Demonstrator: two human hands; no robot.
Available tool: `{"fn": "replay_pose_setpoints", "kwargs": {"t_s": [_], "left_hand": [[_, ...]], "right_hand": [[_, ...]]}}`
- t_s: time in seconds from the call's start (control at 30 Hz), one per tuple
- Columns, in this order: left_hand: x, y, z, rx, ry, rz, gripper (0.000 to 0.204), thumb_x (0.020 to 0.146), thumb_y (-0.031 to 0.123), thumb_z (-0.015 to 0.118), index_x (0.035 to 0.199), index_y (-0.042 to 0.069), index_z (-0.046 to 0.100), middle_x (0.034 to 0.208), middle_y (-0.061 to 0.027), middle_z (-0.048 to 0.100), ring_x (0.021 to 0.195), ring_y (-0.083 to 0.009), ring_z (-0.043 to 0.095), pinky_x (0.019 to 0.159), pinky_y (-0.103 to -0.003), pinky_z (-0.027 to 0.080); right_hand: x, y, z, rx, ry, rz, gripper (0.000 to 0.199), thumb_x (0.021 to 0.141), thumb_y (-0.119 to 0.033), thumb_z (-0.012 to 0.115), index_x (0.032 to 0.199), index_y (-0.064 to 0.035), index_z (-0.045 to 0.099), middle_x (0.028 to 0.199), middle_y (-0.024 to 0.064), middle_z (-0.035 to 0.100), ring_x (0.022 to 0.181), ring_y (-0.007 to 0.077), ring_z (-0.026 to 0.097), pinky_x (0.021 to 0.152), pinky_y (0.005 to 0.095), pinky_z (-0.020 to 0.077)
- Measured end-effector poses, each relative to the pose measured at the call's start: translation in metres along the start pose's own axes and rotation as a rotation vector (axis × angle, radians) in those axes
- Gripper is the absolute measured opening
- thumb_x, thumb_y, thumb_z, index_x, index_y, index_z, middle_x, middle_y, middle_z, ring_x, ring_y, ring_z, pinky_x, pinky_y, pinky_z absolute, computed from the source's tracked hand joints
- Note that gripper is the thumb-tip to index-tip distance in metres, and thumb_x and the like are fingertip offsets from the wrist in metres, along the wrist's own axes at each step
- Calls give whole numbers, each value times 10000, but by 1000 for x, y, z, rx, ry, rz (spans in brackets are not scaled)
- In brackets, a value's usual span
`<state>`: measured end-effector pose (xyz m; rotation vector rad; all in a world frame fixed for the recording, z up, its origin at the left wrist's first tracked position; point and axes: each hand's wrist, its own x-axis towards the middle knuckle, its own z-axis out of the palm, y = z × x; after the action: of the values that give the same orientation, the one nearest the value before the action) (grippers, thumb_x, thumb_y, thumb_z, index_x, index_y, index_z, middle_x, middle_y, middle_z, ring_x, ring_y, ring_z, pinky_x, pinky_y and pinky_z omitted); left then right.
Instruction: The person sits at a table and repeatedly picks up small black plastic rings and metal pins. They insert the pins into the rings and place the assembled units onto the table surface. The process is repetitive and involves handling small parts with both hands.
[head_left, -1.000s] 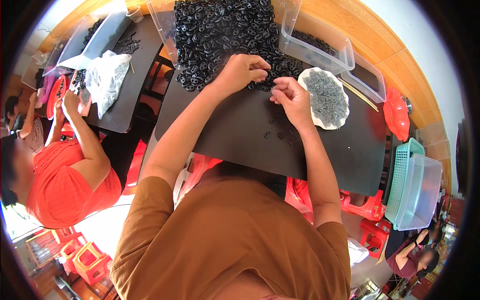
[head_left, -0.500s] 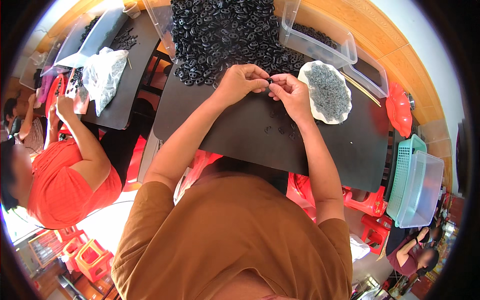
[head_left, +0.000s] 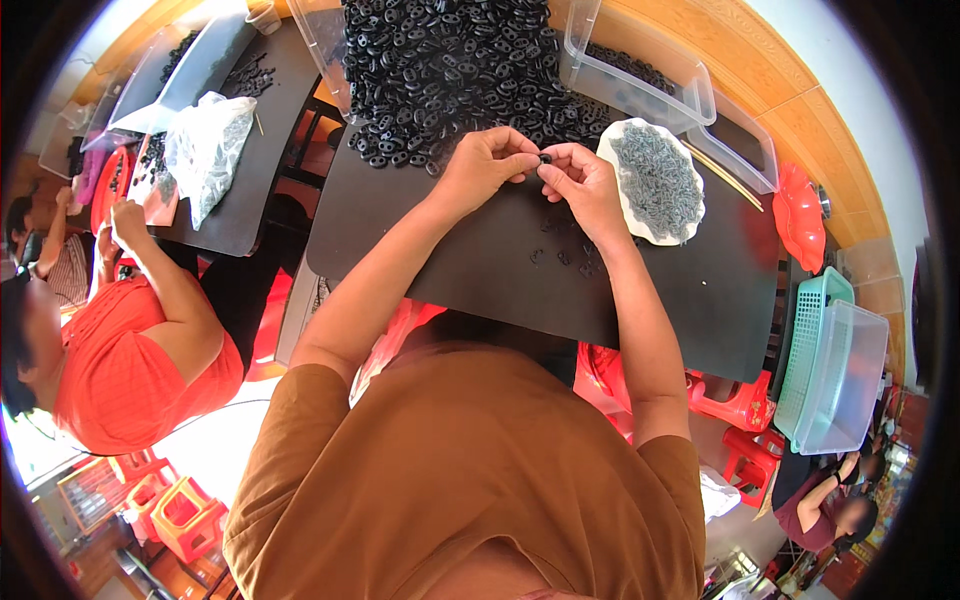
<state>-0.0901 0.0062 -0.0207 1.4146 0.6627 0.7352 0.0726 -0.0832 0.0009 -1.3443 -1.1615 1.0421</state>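
Observation:
Above the dark table, my left hand [head_left: 485, 172] and my right hand [head_left: 588, 190] meet fingertip to fingertip. Both are closed in a pinch on a small black piece [head_left: 545, 159], mostly covered by the fingers. Just beyond them spreads a large heap of black oval pieces [head_left: 440, 80], each with two holes. Close to my right hand is a white scalloped plate [head_left: 611, 140] piled with small grey translucent bits [head_left: 655, 180]. A few tiny dark bits [head_left: 562, 258] lie on the table below my right wrist.
Clear plastic bins [head_left: 690, 105] stand beyond the heap. Two thin sticks [head_left: 730, 182] and a red dish [head_left: 798, 218] are right of the plate. Green and clear baskets [head_left: 815, 360] stand beside the table [head_left: 470, 255]. A co-worker in red [head_left: 150, 350] sits at another table on the left.
My hands stay nearly in place; the black piece between the fingertips has shifted slightly to the right. The co-worker's hand at left has lowered a little.

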Motion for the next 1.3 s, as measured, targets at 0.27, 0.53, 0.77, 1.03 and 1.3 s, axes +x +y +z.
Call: {"fn": "replay_pose_setpoints", "kwargs": {"t_s": [0.27, 0.53, 0.77, 1.03, 1.3], "left_hand": [[-10, 16, -17, 680, 39, 266, 166, 837, 80, 708, 975, -10, 689, 880, -82, 703, 770, -111, 645, 718, -274, 536], [6, 26, -5, 368, -128, 105, 242, 844, 86, 700, 1068, -3, 682, 956, -93, 713, 845, -121, 662, 755, -269, 535], [7, 20, -12, 98, -230, -16, 233, 888, 57, 647, 1108, -18, 663, 972, -57, 700, 847, -106, 652, 768, -243, 525], [-10, 10, -16, 83, -155, -79, 225, 892, 29, 632, 1109, -24, 658, 983, -54, 688, 858, -94, 645, 819, -233, 535], [-12, -1, -17, -311, -25, -142, 221, 892, 44, 671, 1106, -5, 647, 992, -46, 670, 865, -109, 646, 809, -239, 548]], "right_hand": [[2, 3, -9, -146, 20, -69, 159, 853, -45, 689, 1001, 0, 652, 813, 32, 652, 680, 81, 599, 615, 233, 496], [-1, -2, 4, -639, 61, -477, 163, 797, -14, 688, 954, -19, 643, 872, 109, 655, 745, 293, 653, 652, 341, 518], [-4, -5, 6, -545, 65, -429, 185, 800, 8, 683, 972, -26, 624, 873, 103, 665, 754, 255, 675, 643, 325, 528], [-2, -1, 11, -416, 30, -332, 119, 829, 8, 677, 939, -16, 638, 836, 83, 691, 730, 151, 684, 639, 264, 534], [-2, 1, 12, -59, -2, -10, 30, 876, -23, 673, 892, -20, 647, 789, 28, 671, 700, 86, 658, 626, 217, 522]]}}
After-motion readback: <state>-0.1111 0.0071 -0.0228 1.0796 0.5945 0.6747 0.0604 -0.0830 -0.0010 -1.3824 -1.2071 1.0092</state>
